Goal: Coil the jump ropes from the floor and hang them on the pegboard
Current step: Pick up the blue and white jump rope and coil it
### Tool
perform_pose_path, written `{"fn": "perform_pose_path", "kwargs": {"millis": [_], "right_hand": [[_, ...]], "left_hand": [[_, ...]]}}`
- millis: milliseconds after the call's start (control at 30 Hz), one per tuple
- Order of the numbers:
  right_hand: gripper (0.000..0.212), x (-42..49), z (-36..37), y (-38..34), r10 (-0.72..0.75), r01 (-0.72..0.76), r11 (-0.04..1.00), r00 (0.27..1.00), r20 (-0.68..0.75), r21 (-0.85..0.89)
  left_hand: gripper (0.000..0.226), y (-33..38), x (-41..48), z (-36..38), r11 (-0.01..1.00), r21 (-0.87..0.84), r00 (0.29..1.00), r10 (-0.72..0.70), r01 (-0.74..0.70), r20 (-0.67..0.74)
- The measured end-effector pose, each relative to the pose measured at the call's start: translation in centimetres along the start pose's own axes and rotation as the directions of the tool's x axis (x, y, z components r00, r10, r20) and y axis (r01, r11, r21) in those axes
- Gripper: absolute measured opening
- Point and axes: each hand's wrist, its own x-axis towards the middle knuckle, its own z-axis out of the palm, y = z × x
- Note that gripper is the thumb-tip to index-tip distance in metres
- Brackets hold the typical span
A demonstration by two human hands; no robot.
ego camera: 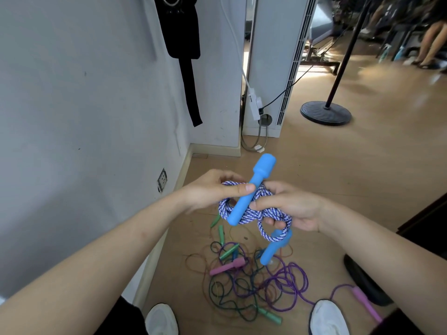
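- The wall (84, 117) runs close along my left side. Its baseboard (169, 228) meets the wood floor (338, 177) just beside the left forearm.
- The floor opens to the right and ahead, as far as a round stand base (325, 113) and a white cabinet (273, 68) in the corner.
- Below the hands, a tangle of thin ropes (254, 286) lies on the floor ahead of and between two white shoes (162, 320), with a pink handle (227, 266) among them.
- A dark object (362, 281) sits near the right shoe.
- The striped rope (266, 213) is held in the air above the tangle, bunched into loops between both hands.
- My left hand (212, 189) has its thumb pressed flat on the upper blue handle (251, 189). Its other fingers curl behind the loops, clamping handle and rope together.
- My right hand (290, 209) lays its forefinger over the coil, tip touching that handle, with the thumb underneath, so the loops are pinched between them.
- The upper handle slants up to the right across the coil.
- The lower blue handle (273, 250) hangs under the right hand, pointing down at the tangle.
- The left fingertips are hidden behind the rope, and I cannot tell how the loops cross inside the bunch.
- The floor ropes are too interlaced to count.
- A black strap (191, 88) on the wall is cut off by the top edge.
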Motion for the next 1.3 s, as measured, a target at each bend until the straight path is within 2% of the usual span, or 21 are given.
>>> {"fn": "perform_pose_path", "kwargs": {"millis": [100, 267, 433, 500, 567, 700, 900, 1033, 1167, 1300], "right_hand": [[0.022, -0.1, 0.0, 0.0, -0.037, 0.039, 0.999, 0.998, -0.057, 0.026], [0.025, -0.3, 0.3, 0.1, -0.110, 0.120, 0.991, 0.982, -0.152, 0.057], [0.045, -0.1, 0.3, 0.1, -0.177, 0.208, 0.974, 0.945, -0.274, 0.086], [0.050, -0.2, -0.1, -0.3, -0.210, 0.255, 0.961, 0.927, -0.312, 0.109], [0.039, -0.3, -0.5, -0.5, -0.232, 0.294, 0.946, 0.908, -0.350, 0.135], [0.027, -0.2, -0.6, -0.4, -0.233, 0.335, 0.922, 0.881, -0.413, 0.195], [0.023, 0.0, -0.3, -0.6, -0.241, 0.395, 0.875, 0.857, -0.455, 0.282], [0.029, 0.1, 0.0, -0.6, -0.232, 0.395, 0.868, 0.858, -0.459, 0.301], [0.037, 0.6, 0.2, -0.3, -0.224, 0.415, 0.864, 0.825, -0.519, 0.286], [0.044, 0.9, 0.4, -0.1, -0.242, 0.471, 0.841, 0.768, -0.593, 0.267]], "left_hand": [[0.054, 0.1, -0.3, 0.6, 0.996, -0.085, 0.998, 0.001, 0.004, 0.060], [0.054, 0.0, -0.2, 0.9, 0.979, -0.183, 0.996, 0.083, -0.089, -0.041], [0.035, 0.0, -0.2, 1.5, 0.945, -0.296, 0.988, 0.110, -0.137, -0.108], [0.032, -0.1, -0.1, 1.2, 0.902, -0.410, 0.990, 0.125, -0.138, -0.059], [0.043, -0.4, -0.2, 0.7, 0.848, -0.509, 0.981, 0.190, -0.150, 0.027], [0.061, -1.0, -0.2, 0.6, 0.815, -0.553, 0.959, 0.269, -0.174, 0.094], [0.059, -0.5, 0.0, 1.5, 0.765, -0.581, 0.950, 0.310, -0.276, -0.044], [0.062, -0.4, 0.1, 2.2, 0.716, -0.630, 0.940, 0.335, -0.301, -0.069], [0.055, -0.3, 0.3, 3.0, 0.718, -0.628, 0.953, 0.242, -0.301, -0.180], [0.031, 0.3, 0.3, 3.9, 0.745, -0.601, 0.950, 0.146, -0.289, -0.276]]}}
